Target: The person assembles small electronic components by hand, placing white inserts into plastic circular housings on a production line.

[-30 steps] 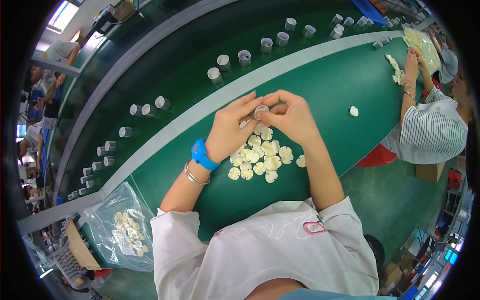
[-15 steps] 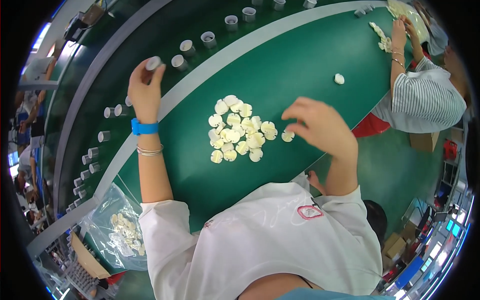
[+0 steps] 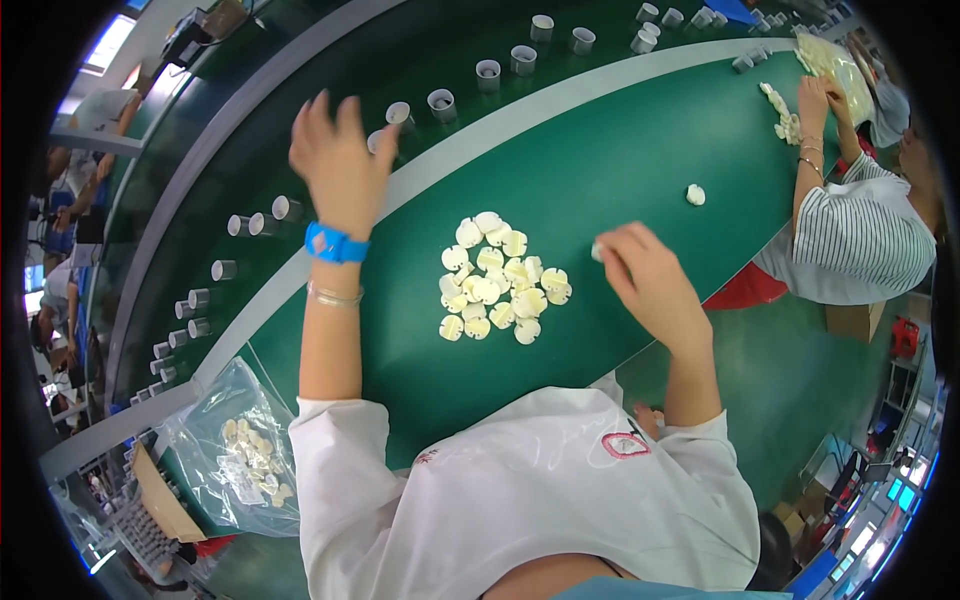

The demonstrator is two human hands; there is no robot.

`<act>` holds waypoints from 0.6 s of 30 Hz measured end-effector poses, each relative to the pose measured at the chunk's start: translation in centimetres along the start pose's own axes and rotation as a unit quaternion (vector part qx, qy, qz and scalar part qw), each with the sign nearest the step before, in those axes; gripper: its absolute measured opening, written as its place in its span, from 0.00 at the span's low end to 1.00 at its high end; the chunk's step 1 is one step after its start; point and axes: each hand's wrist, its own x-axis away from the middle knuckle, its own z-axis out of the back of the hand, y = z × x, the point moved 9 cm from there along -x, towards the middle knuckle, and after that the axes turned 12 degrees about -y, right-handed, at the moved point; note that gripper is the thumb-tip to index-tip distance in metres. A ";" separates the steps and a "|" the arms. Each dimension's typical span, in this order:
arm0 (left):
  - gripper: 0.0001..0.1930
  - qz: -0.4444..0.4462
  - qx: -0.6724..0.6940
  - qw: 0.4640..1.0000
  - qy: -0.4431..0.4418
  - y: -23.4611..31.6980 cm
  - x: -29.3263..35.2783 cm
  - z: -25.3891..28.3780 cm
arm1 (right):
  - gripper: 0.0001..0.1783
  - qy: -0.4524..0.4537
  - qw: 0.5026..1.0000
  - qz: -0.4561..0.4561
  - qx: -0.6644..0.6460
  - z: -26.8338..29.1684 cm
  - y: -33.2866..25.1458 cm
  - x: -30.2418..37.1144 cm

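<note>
Spreading its fingers beside a grey cylindrical cup, the left hand looks freed of the one it held, while the right hand now pinches a round cream disc.

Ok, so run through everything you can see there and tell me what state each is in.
Left hand: open, spread wide
Right hand: pinching a pale piece
Pale discs: loosely heaped on the table
Grey cups beyond the left hand: upright, open-topped
Clear bag: crumpled, partly filled
Blue wristband: fastened
</note>
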 end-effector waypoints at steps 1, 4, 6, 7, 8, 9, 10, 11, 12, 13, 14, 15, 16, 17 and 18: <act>0.24 -0.022 -0.006 1.000 -0.015 1.3 -0.7 -0.5 | 0.06 0.047 0.998 0.038 -0.012 1.4 -1.1 -0.9; 0.25 -0.029 -0.055 0.996 -0.068 3.3 -3.0 -2.9 | 0.07 0.098 0.988 0.114 -0.032 3.4 -3.8 -3.9; 0.22 0.001 -0.101 0.981 -0.167 3.5 -3.9 -5.9 | 0.07 0.109 0.985 0.126 -0.050 4.0 -5.0 -5.7; 0.22 0.001 -0.104 0.981 -0.163 3.3 -3.8 -6.3 | 0.07 0.089 0.983 0.090 -0.134 3.8 -4.8 -6.8; 0.23 0.000 -0.048 0.987 -0.156 3.4 -3.8 -6.1 | 0.07 0.069 0.973 0.051 -0.216 3.4 -4.2 -7.7; 0.23 -0.001 0.006 0.989 -0.149 3.4 -3.9 -5.9 | 0.07 0.074 0.972 0.052 -0.215 3.4 -4.2 -8.3; 0.18 -0.009 0.045 0.990 -0.134 3.5 -3.7 -5.3 | 0.07 0.076 0.961 0.062 -0.259 3.2 -3.9 -9.0; 0.18 -0.013 0.044 0.990 -0.132 3.8 -3.5 -4.3 | 0.08 0.077 0.947 0.071 -0.303 2.9 -3.4 -9.8; 0.17 0.039 0.301 0.936 -0.178 3.1 -3.0 -4.4 | 0.08 0.080 0.946 0.072 -0.304 2.7 -3.2 -10.3; 0.16 0.087 0.537 0.812 -0.212 3.2 -2.0 -5.1 | 0.08 0.077 0.925 0.082 -0.362 2.5 -2.9 -10.8; 0.17 0.073 0.703 0.675 -0.211 4.1 -0.6 -4.7 | 0.09 0.067 0.900 0.095 -0.420 1.9 -3.0 -11.3; 0.17 0.072 0.701 0.677 -0.211 4.5 0.3 -4.1 | 0.09 0.067 0.899 0.097 -0.422 1.7 -3.0 -11.4; 0.17 0.076 0.741 0.630 -0.219 5.4 1.3 -3.8 | 0.10 0.071 0.902 0.097 -0.415 1.4 -3.0 -11.5; 0.18 0.079 0.778 0.580 -0.227 6.0 2.1 -3.5 | 0.10 0.074 0.904 0.097 -0.409 1.2 -3.0 -11.6; 0.20 0.048 0.717 0.659 -0.220 5.9 2.7 -3.3 | 0.10 0.074 0.904 0.099 -0.410 1.0 -3.0 -11.5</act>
